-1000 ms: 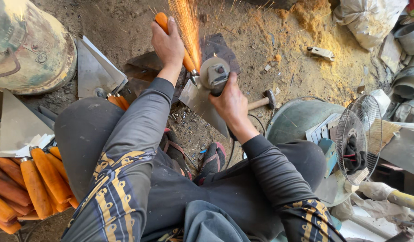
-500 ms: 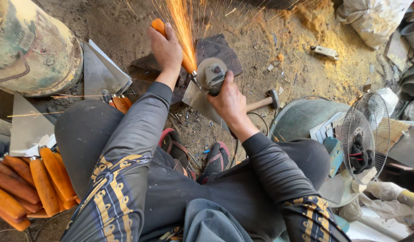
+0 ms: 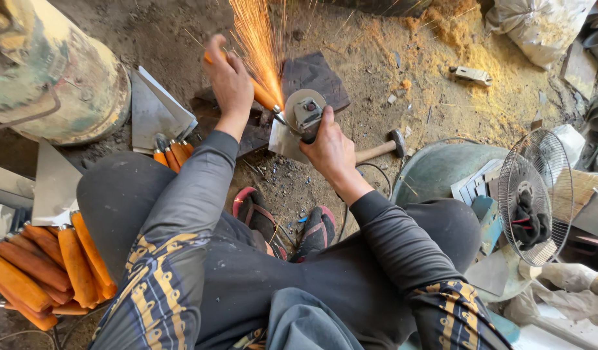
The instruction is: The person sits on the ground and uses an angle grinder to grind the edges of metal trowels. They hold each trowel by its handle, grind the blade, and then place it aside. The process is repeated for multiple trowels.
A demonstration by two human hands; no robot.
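Flat grey metal trowel blade with orange wooden handle (image 3: 265, 97) braced on dark block (image 3: 315, 74) above dirt floor (image 3: 402, 71). Left hand (image 3: 229, 81) clamped round handle; right hand (image 3: 328, 146) clamped on grey angle grinder (image 3: 305, 113). Sparks (image 3: 257, 39) close to fingers, sandalled feet (image 3: 289, 223); possible kickback, burns. Disc contact hidden.

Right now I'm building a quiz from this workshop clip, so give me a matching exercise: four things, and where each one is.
Things:
1 angle grinder
2 hammer
3 fan
4 pile of orange handles

Places:
A on the dirt, just right of the right hand
B far right, standing
C lower left
D gripped in the right hand, throwing sparks

Pairs: 1-D, 2-A, 3-B, 4-C
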